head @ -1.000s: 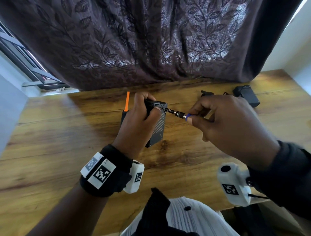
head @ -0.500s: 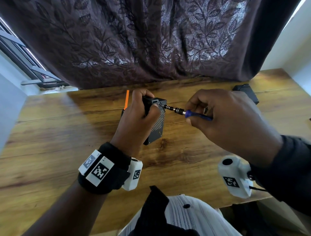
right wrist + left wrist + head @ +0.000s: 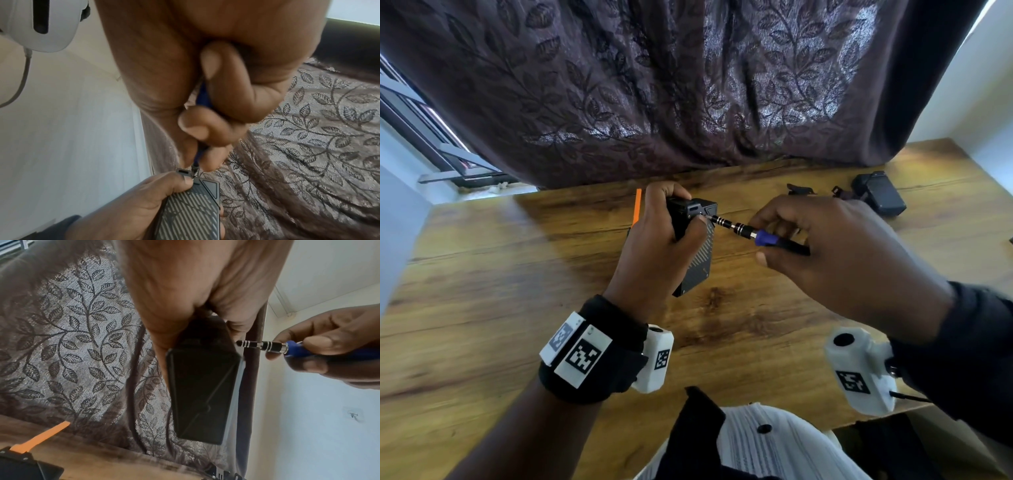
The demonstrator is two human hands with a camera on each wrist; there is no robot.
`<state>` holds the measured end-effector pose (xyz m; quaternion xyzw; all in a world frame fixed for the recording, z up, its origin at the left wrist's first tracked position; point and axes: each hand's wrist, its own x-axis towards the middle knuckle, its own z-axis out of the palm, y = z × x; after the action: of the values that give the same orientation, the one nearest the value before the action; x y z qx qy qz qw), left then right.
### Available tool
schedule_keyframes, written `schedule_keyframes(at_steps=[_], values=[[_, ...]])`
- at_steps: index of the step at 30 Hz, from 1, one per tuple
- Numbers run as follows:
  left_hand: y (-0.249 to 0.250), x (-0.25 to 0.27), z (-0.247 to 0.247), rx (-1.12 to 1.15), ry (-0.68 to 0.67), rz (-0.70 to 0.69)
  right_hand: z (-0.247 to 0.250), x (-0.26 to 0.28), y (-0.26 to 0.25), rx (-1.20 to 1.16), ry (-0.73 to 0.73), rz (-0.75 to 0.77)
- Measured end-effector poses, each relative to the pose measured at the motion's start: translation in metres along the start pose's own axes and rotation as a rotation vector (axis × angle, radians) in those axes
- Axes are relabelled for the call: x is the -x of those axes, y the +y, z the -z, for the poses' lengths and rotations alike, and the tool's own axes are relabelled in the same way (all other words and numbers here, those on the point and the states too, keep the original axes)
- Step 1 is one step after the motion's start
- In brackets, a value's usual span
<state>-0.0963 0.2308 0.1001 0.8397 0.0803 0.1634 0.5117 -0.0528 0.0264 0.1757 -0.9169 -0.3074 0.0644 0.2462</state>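
The left hand [image 3: 661, 246] wrapped fingers and thumb round the upper part of the black ribbed enclosure [image 3: 702, 270] and held it upright over the counter [image 3: 482, 308], probably so its top end faced the tool and could not twist. Whether its lower corner touched the wood could not be told. The right hand [image 3: 852, 267] pinched the blue-handled screwdriver [image 3: 765, 237] between thumb and fingertips close to the collar, a light grip suited to spinning a small screw. The bit met the enclosure's top corner, just beside a port. An orange-bladed tool [image 3: 637, 209] lay just behind the left hand, likely for parting the shell. A black case [image 3: 878, 193] sat well apart near the curtain [image 3: 688, 85].
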Motion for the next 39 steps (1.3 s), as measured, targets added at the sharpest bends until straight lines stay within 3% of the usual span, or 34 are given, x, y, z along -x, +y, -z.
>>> schedule_keyframes(at_steps=[5, 19, 26, 34, 39], values=[[-0.004, -0.002, 0.001, -0.014, -0.018, -0.023, 0.002, 0.004, -0.001, -0.068, -0.075, 0.047], [-0.004, 0.006, 0.003, -0.059, -0.073, -0.03, 0.0, 0.008, 0.009, -0.352, -0.178, -0.063], [0.0, 0.008, -0.002, 0.071, -0.044, 0.057, -0.004, 0.013, 0.0, -0.096, -0.112, -0.012], [-0.003, 0.007, 0.001, 0.01, -0.049, 0.067, 0.004, 0.016, 0.002, -0.117, -0.122, -0.001], [-0.005, 0.008, 0.005, 0.38, -0.085, 0.25, -0.003, 0.018, 0.003, -0.161, -0.06, 0.024]])
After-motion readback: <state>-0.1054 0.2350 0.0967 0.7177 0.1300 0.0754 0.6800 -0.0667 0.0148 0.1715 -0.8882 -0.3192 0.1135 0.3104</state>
